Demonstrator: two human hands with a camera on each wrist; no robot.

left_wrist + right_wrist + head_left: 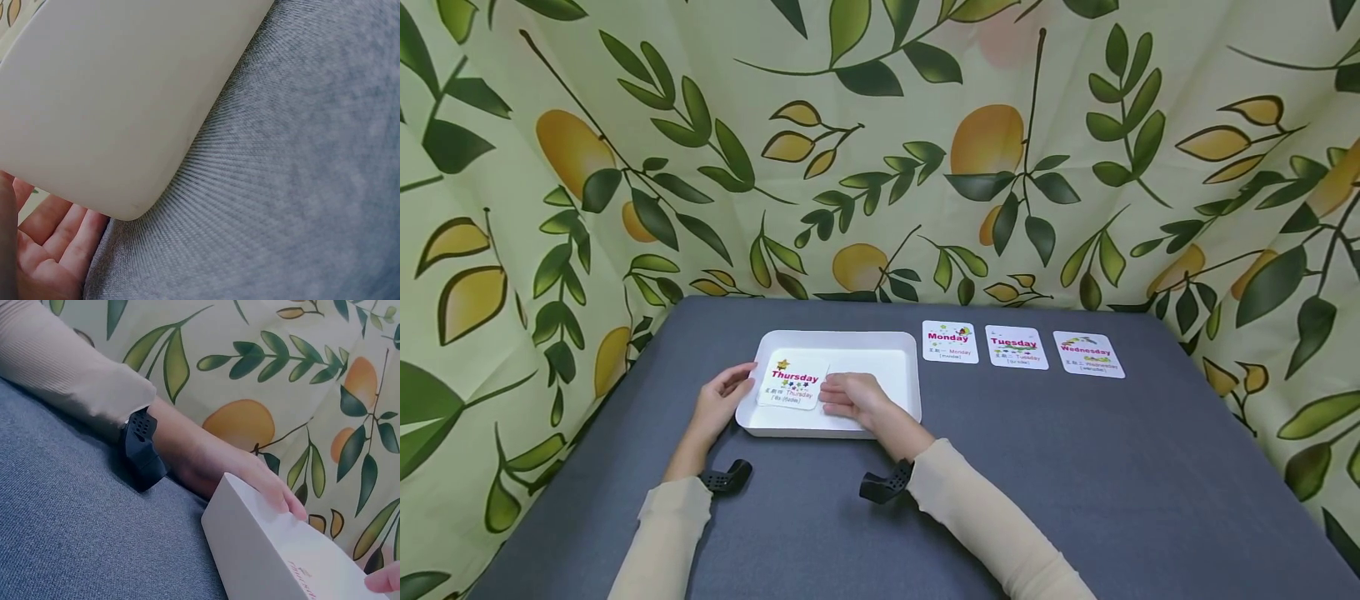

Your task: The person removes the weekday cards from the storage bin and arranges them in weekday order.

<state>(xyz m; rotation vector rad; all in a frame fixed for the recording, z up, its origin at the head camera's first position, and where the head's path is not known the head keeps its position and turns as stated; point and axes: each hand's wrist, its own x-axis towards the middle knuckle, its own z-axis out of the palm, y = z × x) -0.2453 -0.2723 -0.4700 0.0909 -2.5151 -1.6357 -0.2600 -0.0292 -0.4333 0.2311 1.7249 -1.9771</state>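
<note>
3 day cards (1014, 347), Monday, Tuesday and Wednesday, lie in a row on the tabletop (1075, 483) to the right of the white tray (895, 343), so the Thursday card (793, 385) seems next in line. It sits in the tray's left half. My left hand (721, 393) rests against the tray's left rim, fingers loosely bent toward the card's edge; whether they pinch it I cannot tell. My right hand (852, 397) lies flat inside the tray, fingers relaxed, tips at the card's right edge. I judge it best to steady the tray and lift the card cleanly by its edge.
</note>
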